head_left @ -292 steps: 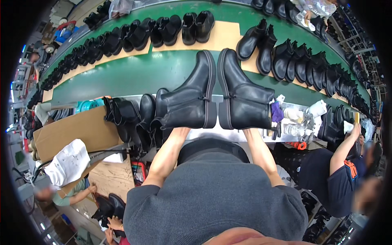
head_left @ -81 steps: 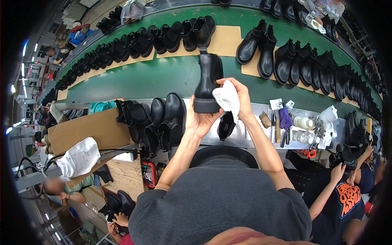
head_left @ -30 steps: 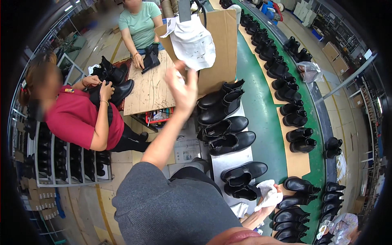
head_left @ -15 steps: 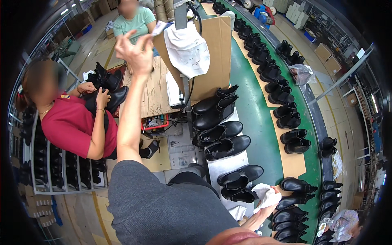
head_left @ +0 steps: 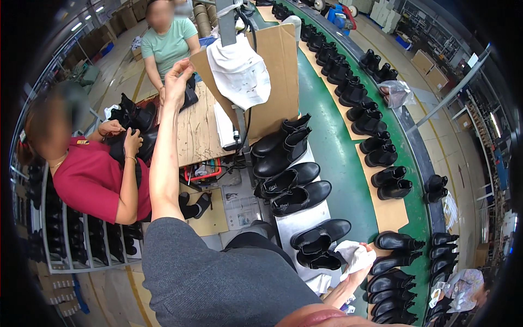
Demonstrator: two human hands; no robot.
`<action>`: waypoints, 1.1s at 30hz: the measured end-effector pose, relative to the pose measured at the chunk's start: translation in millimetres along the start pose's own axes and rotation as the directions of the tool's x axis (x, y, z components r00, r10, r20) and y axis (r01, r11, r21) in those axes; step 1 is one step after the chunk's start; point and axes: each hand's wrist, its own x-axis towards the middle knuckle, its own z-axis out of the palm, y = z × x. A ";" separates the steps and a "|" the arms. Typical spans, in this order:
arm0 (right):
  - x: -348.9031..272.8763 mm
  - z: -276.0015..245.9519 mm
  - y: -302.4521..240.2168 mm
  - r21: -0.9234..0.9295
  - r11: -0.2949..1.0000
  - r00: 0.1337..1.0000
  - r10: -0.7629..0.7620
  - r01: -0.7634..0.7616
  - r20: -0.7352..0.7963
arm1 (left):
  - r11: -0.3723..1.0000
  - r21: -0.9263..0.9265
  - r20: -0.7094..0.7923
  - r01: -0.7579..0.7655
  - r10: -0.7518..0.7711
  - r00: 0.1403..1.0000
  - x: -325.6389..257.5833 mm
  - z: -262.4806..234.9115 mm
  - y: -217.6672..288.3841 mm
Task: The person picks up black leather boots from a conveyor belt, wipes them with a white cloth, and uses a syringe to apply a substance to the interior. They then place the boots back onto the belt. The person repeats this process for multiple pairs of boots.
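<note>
Fingers of the left hand (head_left: pixel 177 82) are bunched loosely and point up, and they hold nothing. The arm is stretched far out over a wooden table (head_left: pixel 199 131). Just to the right of the hand hangs a white cloth (head_left: pixel 239 73). It hangs on a grey post (head_left: pixel 226 24) in front of a cardboard sheet (head_left: pixel 280 76), and it is not touching the hand.

The right hand (head_left: pixel 357 267) is low down by the person's side. It is closed around a white rag (head_left: pixel 354 253). The rag is bunched up and sits just beside a black boot (head_left: pixel 318 237) on a white bench (head_left: pixel 302 218).

More black boots lie in a row up the bench (head_left: pixel 283 158). Some lie on their sides and some stand up.

To the right runs a long green belt (head_left: pixel 348 163). Many pairs of black boots stand along it (head_left: pixel 381 155). Some stand on brown cardboard pads (head_left: pixel 389 210).

On the left a person in a red shirt (head_left: pixel 92 180) holds a black boot (head_left: pixel 128 147) with both hands. Behind the table, another person in a green shirt (head_left: pixel 166 46) stands near more dark boots. A clear bag (head_left: pixel 395 92) lies by the far edge of the belt.
</note>
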 end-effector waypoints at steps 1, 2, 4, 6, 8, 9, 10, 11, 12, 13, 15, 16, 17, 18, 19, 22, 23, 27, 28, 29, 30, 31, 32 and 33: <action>-0.4 -1.0 -0.9 -0.017 1.000 1.000 0.008 -0.009 -0.010 | 0.997 -0.040 0.013 0.062 -0.062 0.998 -5.4 1.6 -0.3; -0.8 -3.2 0.0 -0.005 1.000 1.000 0.001 -0.001 -0.002 | 0.992 -0.101 0.033 0.076 -0.073 0.997 -8.9 2.0 -0.5; -3.7 -7.2 1.9 0.021 1.000 1.000 -0.011 0.011 0.007 | 0.970 -0.216 0.078 0.113 -0.098 0.992 -15.7 1.7 1.6; -1.3 -28.1 5.3 -0.144 0.990 0.993 -0.030 0.013 -0.116 | 0.966 -0.223 -0.002 0.133 -0.137 0.991 -23.5 13.5 12.6; -8.8 -13.6 -6.3 -0.090 0.995 0.977 0.020 -0.040 -0.214 | 0.983 -0.156 -0.146 0.102 -0.125 0.981 -44.6 28.0 36.0; -9.5 -18.6 -2.5 -0.108 0.994 0.987 0.012 -0.030 -0.162 | 0.991 -0.118 -0.318 0.057 -0.092 0.944 -53.8 8.2 39.0; -9.2 -27.4 -1.2 -0.125 0.992 0.992 -0.022 0.007 -0.121 | 0.995 -0.095 -0.464 0.013 -0.056 0.884 -56.2 1.0 34.2; -13.8 -33.6 -7.3 -0.327 0.944 0.983 -0.106 0.052 -0.148 | 0.980 0.115 -0.509 -0.164 0.200 0.837 -74.3 32.6 40.9; -17.9 -47.2 -11.0 -0.512 0.842 0.962 -0.253 0.168 -0.100 | 0.893 0.315 -0.499 -0.322 0.444 0.744 -103.0 78.5 56.4; -23.9 -44.7 -20.0 -0.611 0.776 0.950 -0.288 0.156 -0.123 | 0.833 0.341 -0.356 -0.436 0.543 0.760 -130.0 109.0 71.6; -26.2 -46.0 -28.6 -0.611 0.789 0.926 -0.275 0.064 -0.259 | 0.790 0.269 0.065 -0.551 0.556 0.829 -190.9 164.8 89.5; -28.2 -39.7 -32.3 -0.534 0.837 0.933 -0.277 0.116 -0.231 | 0.824 0.197 0.346 -0.531 0.448 0.824 -222.5 183.9 94.6; -28.5 -49.9 -32.2 -0.497 0.852 0.933 -0.299 0.168 -0.198 | 0.935 0.105 0.590 -0.340 0.217 0.778 -252.7 197.9 93.5; -27.4 -52.5 -27.5 -0.274 0.952 0.913 -0.228 0.136 -0.339 | 0.991 0.056 0.802 -0.119 0.026 0.596 -281.9 209.5 87.3; -29.2 -67.2 -24.9 -0.139 0.981 0.910 -0.182 0.139 -0.372 | 0.998 0.041 0.866 -0.056 -0.008 0.500 -312.3 212.3 71.9; -47.7 -73.8 -26.4 0.304 0.930 0.973 -0.162 0.207 -0.167 | 0.989 0.113 0.949 0.091 -0.135 0.285 -374.0 208.9 59.9; -53.7 -71.5 -23.9 0.364 0.893 0.963 -0.232 0.266 -0.133 | 0.979 0.112 0.960 0.168 -0.150 0.235 -384.5 211.1 60.7; -89.0 -96.3 -8.7 0.717 0.670 0.973 -0.226 0.194 -0.052 | 0.987 -0.158 0.974 -0.042 0.148 -0.173 -413.9 251.5 70.8; -93.7 -99.8 -4.9 0.807 0.582 0.971 -0.232 0.099 0.048 | 0.936 -0.284 0.919 -0.209 0.203 -0.337 -425.6 256.2 67.5; -103.3 -100.8 -0.4 0.827 0.550 0.980 -0.197 0.112 -0.002 | 0.823 -0.386 0.868 -0.418 0.171 -0.466 -439.5 252.9 64.8; -113.8 -99.3 0.8 0.844 0.524 0.986 -0.164 0.118 -0.036 | 0.653 -0.501 0.807 -0.568 0.115 -0.579 -454.2 249.2 60.0; -121.6 -98.9 1.6 0.859 0.497 0.988 -0.138 0.126 -0.065 | 0.389 -0.628 0.768 -0.673 0.174 -0.616 -465.6 246.8 52.2; -128.2 -100.6 2.6 0.873 0.470 0.990 -0.110 0.133 -0.091 | 0.378 -0.619 0.784 -0.689 0.237 -0.574 -478.1 248.3 41.4; -139.8 -108.9 8.3 0.850 0.505 0.988 -0.093 0.150 -0.120 | 0.527 -0.609 0.779 -0.592 0.259 -0.571 -479.6 258.5 41.7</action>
